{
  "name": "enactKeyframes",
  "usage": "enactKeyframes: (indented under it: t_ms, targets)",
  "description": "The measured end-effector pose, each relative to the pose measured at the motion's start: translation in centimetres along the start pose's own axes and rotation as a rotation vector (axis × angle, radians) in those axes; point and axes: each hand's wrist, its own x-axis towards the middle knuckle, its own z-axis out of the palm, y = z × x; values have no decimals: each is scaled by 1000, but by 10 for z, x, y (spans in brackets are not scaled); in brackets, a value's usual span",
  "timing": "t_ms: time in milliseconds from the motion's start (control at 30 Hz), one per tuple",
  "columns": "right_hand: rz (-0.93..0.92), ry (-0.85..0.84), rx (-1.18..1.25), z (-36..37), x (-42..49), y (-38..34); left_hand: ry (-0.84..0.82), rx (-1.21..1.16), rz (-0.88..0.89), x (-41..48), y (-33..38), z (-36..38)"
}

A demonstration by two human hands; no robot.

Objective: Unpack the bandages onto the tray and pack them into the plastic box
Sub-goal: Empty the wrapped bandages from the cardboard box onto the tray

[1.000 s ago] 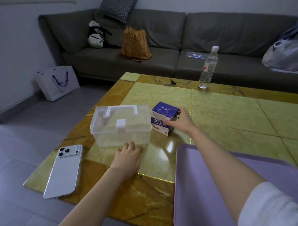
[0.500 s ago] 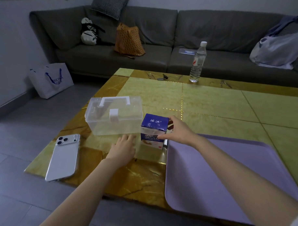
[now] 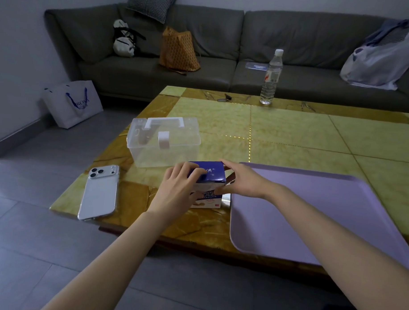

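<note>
Joining the right hand (image 3: 242,179), left hand (image 3: 179,188) now grips one bandage box (image 3: 209,176).

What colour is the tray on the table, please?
The tray is plain light purple; the head view, the only one, shows it clearly.

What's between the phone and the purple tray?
The blue-and-white bandage carton, held by the left hand and the right hand, is between the phone and the tray in the head view.
</note>
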Motion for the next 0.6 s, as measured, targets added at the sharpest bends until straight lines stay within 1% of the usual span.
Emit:
enactKeyframes:
  t_ms: [133, 233, 433, 600]
  targets:
    - [4, 0, -24, 5, -4, 1, -5, 89, 131, -9, 2, -7]
    - [16, 25, -11, 9, -5, 4, -35, 77, 154, -13, 7, -12]
    - [39, 74, 5, 16, -8, 8, -90, 22, 92, -10, 13, -22]
    - [31, 110, 28, 22, -16, 4, -45, -180, -133, 0, 21, -38]
